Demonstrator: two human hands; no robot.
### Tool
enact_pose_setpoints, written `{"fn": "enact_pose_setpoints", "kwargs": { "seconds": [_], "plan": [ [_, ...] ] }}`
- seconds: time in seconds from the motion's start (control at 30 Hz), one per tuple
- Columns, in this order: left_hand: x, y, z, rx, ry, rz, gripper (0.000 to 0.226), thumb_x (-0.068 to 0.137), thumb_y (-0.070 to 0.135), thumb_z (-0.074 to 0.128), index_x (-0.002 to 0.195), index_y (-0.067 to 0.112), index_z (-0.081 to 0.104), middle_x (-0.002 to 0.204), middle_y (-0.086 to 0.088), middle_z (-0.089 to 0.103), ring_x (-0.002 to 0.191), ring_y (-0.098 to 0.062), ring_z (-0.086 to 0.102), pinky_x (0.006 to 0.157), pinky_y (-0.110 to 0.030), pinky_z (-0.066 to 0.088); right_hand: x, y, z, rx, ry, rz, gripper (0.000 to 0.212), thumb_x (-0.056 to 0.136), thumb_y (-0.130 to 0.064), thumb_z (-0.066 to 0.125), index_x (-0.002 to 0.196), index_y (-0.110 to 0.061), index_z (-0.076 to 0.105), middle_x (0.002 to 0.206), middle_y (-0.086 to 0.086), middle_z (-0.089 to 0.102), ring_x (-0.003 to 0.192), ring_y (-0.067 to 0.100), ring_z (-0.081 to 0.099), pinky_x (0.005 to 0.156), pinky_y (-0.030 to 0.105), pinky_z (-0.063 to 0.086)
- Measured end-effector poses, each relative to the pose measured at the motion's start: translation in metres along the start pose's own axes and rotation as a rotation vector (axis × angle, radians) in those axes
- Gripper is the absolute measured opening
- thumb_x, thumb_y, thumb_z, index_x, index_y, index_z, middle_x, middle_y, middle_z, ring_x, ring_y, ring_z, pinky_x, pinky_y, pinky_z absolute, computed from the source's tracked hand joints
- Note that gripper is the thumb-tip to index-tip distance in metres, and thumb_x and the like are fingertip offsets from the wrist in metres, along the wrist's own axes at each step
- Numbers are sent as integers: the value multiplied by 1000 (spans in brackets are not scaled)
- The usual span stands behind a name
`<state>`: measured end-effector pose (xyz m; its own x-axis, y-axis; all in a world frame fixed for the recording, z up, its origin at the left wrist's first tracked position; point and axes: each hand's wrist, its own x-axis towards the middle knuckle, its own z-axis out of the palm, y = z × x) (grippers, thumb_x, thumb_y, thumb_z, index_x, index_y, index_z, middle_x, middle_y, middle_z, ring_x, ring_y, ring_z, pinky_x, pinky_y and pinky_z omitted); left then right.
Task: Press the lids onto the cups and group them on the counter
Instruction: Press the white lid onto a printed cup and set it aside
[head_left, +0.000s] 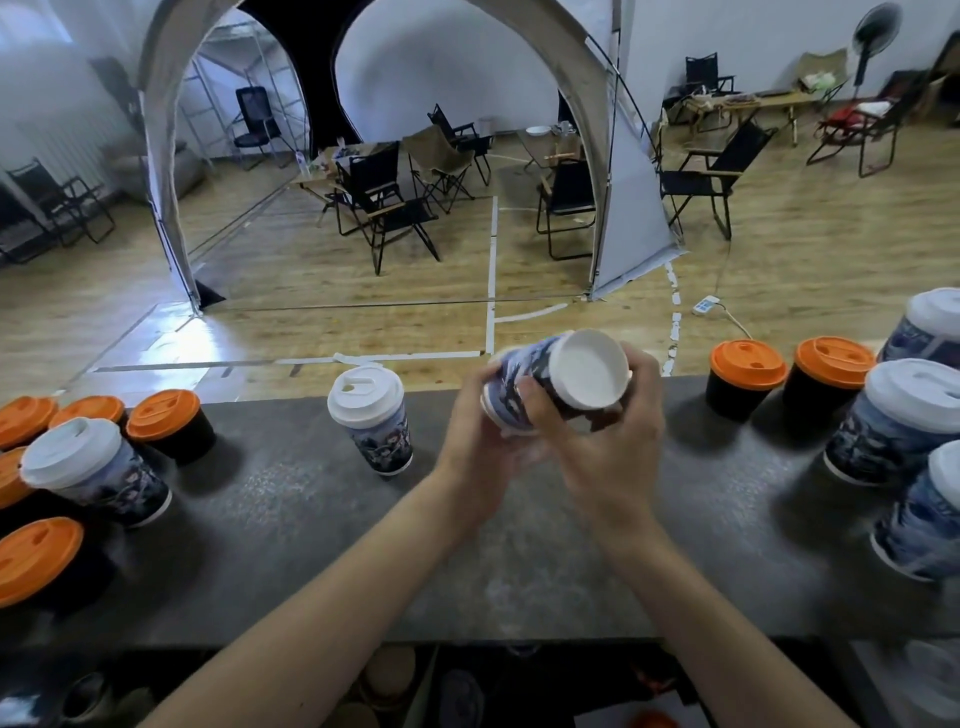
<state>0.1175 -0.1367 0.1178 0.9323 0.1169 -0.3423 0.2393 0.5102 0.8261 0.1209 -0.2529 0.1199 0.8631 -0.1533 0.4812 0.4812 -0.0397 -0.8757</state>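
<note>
Both hands hold one blue printed paper cup tipped on its side above the middle of the dark counter. Its wide white round end faces me; I cannot tell whether that is the open mouth or a lid. My left hand grips the narrow end from the left. My right hand wraps the wide end, fingers curled over the rim. A printed cup with a white lid stands upright just left of the hands.
At the left stand several black cups with orange lids and one white-lidded printed cup. At the right are two orange-lidded black cups and several white-lidded printed cups. Beyond the counter's far edge lies a wooden floor with chairs.
</note>
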Motion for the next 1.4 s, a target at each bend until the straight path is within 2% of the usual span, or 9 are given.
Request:
{"fn": "enact_pose_setpoints", "kwargs": {
  "seconds": [0.2,0.4,0.57,0.7,0.87,0.97,1.1,1.23,1.4],
  "plan": [
    [7,-22,-12,-433,16,-80,61,102,50,32,139,9,59,132,-18,67,126,-37,59,90,-44,52,11,4,-2,-313,-221,-133,67,73,-60,73,119,-15,57,109,-1,60,96,15,60,76,39,55],
    [4,-20,-14,-299,-4,-67,61,102,52,41,136,6,62,128,-15,69,113,-29,69,82,-35,59,11,-2,2,-317,-174,-360,65,75,-53,77,116,-6,59,110,2,60,97,10,59,73,28,53],
    [-12,27,-13,-128,-79,133,72,97,57,48,141,0,54,128,-17,66,115,-29,65,105,-39,49,3,17,-3,-143,-159,-539,69,70,-33,88,117,-1,48,124,13,57,122,12,59,97,22,49],
    [-21,58,-16,175,61,429,61,82,38,79,129,4,62,118,-11,73,108,-26,71,89,-35,58,-13,37,18,-12,-219,-357,73,71,-24,88,124,3,44,131,16,53,126,20,57,101,27,48],
    [-46,62,-63,363,237,666,72,59,35,89,122,15,61,110,1,76,103,-17,73,81,-26,57,-31,47,58,104,-598,-56,91,65,-41,90,138,-30,37,133,-33,53,118,-3,61,92,17,53],
    [-73,48,-108,419,344,739,70,57,37,87,119,19,61,110,7,75,103,-10,71,82,-21,56,-36,74,83,-48,-845,-75,114,65,-50,91,155,-28,25,154,-14,39,141,4,43,112,32,45],
    [-105,28,-164,399,633,864,86,58,58,90,128,21,56,122,16,69,116,-5,64,91,-18,52,-33,93,116,-104,-941,43,130,57,-72,85,158,-29,16,160,-8,30,147,5,31,121,30,31],
    [-105,32,-213,408,868,896,86,61,45,88,134,19,53,121,24,65,119,2,59,95,-14,49,-40,97,152,-29,-945,163,129,54,-44,97,155,-30,19,145,-28,36,135,-6,37,106,2,30],
    [-57,51,-264,590,1001,817,89,65,27,94,139,17,45,127,12,59,119,5,54,102,-15,44,-46,107,179,2,-868,249,99,67,-24,96,143,-35,33,129,-33,48,114,-17,53,107,29,46]
  ]
}}
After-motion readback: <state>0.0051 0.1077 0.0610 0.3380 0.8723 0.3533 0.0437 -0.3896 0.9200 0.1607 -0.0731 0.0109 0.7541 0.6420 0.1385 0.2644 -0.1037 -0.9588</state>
